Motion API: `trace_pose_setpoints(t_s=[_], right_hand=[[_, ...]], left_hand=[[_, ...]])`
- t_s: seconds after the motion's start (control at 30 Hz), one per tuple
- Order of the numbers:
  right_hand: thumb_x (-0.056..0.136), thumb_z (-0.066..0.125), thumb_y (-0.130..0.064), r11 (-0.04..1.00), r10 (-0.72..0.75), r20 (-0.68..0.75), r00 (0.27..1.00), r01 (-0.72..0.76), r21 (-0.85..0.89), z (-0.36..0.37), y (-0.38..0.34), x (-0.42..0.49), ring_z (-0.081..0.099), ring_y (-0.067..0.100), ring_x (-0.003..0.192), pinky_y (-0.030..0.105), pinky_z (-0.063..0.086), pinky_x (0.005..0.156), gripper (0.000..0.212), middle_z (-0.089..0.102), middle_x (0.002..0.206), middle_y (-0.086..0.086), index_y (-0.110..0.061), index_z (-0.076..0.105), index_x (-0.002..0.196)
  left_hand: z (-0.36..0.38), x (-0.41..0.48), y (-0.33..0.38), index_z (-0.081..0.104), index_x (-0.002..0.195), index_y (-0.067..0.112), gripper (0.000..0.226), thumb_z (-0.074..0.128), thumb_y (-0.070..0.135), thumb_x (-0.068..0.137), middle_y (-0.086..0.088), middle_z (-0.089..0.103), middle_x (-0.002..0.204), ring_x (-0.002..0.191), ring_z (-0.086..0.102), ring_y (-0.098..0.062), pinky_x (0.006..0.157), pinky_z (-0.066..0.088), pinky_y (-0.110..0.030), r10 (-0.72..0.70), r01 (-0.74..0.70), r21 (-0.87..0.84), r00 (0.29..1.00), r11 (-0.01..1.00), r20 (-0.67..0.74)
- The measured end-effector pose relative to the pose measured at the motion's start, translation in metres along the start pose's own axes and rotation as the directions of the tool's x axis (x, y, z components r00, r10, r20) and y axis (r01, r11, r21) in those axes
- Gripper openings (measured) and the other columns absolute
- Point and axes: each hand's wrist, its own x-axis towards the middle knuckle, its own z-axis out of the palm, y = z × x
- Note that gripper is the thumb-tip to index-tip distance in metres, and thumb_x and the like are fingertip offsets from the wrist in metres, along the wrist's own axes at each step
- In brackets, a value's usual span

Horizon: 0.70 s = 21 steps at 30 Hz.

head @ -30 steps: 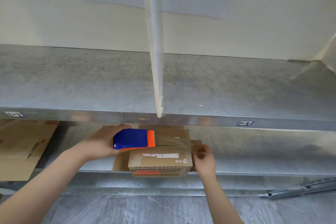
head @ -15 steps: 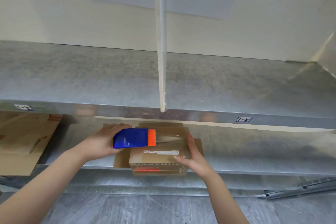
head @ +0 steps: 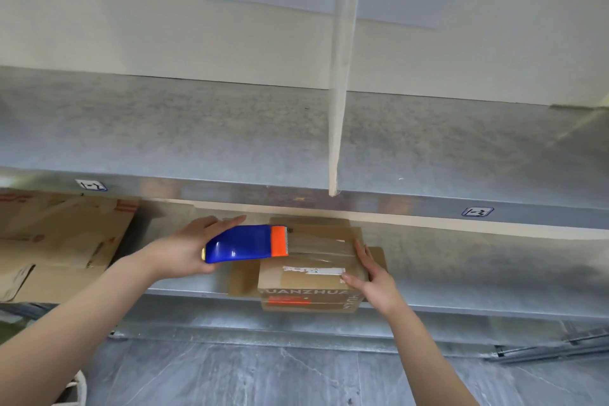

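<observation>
1. My left hand [head: 184, 254] grips the blue dispenser [head: 245, 244], fingers wrapped over its top, thumb beneath
2. Its orange end sits at the box's [head: 306, 287] left edge, clear tape [head: 318, 245] stretched across the top
3. My right hand [head: 374, 278] lies flat, fingers straight, pressing the box's right side
4. The box sits on the lower shelf [head: 478, 270], its front hanging over the edge, side flaps sticking out
5. Flat cardboard [head: 59, 241] lies on the same shelf, well off to the left

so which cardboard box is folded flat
The big box at far left, lying flattened; the small box beside the blue tape dispenser stands assembled.
</observation>
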Motion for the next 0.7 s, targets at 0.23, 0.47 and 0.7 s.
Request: trace_pose_setpoints(t_s=[0.23,0.47,0.7], right_hand=[[0.078,0.078,-0.043,1.000,0.025,0.030,0.999,-0.025,-0.003,-0.002,0.001,0.002,0.030,0.010,0.143,0.040,0.037,0.114,0.081,0.033,0.155,-0.015,-0.057,0.029,0.142],[0.067,0.083,-0.050,0.998,0.032,0.083,0.996,-0.037,0.054,-0.003,-0.004,-0.001,0.035,0.009,0.140,0.028,0.033,0.113,0.095,0.036,0.153,-0.014,-0.050,0.030,0.145],[0.052,0.085,-0.061,0.998,0.041,0.094,0.995,-0.045,0.049,-0.002,-0.010,-0.006,0.041,0.009,0.134,0.040,0.043,0.109,0.109,0.040,0.149,-0.016,-0.052,0.028,0.145]], left_hand=[[-0.013,-0.010,-0.033,0.016,0.142,0.058,0.092,0.070,0.030,0.074,0.016,0.049,0.109,0.098,0.049,0.001,0.081,0.035,-0.010,-0.050,0.052,-0.054,0.998,0.997,0.035],[-0.007,-0.050,-0.066,0.015,0.145,0.056,0.094,0.071,0.030,0.075,0.012,0.052,0.114,0.098,0.053,-0.005,0.085,0.040,-0.014,-0.121,0.121,-0.048,0.993,0.991,0.013],[0.004,-0.035,-0.066,0.013,0.145,0.049,0.088,0.071,0.032,0.081,0.013,0.044,0.109,0.097,0.049,-0.009,0.086,0.036,-0.018,-0.120,0.122,-0.050,0.992,0.991,0.037]])
